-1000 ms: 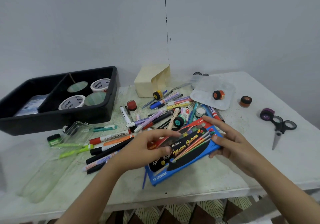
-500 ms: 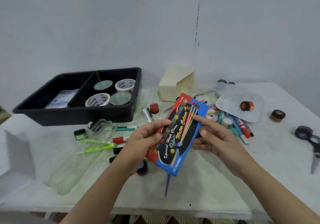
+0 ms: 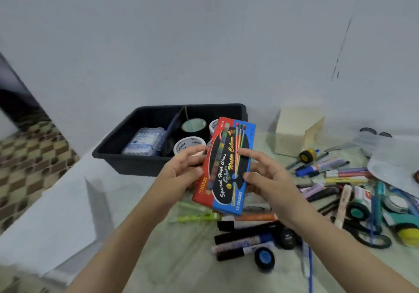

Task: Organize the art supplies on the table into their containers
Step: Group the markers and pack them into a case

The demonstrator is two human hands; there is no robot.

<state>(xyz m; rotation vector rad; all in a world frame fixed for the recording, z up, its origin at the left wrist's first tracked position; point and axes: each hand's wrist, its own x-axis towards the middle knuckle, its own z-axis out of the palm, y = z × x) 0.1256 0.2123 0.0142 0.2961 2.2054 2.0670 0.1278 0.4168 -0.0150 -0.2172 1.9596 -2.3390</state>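
- A second ago the water colour box (image 3: 226, 168) lay flat on the loose markers (image 3: 247, 236) near the front edge of the counter (image 3: 176, 261). Now it is lifted off and stands almost upright in the air.
- The left hand (image 3: 181, 172) grips its red long side. The right hand (image 3: 267, 179) pinches the blue side, with fingers on the printed face. Both hands are closed on the box.
- The box has travelled toward the far left corner of the counter, where the black tray (image 3: 136, 165) stands. Its top end now hides part of the right compartment, where the tape rolls (image 3: 189, 144) are.
- I judge the box will go into the tray next. The markers are not yet sorted.
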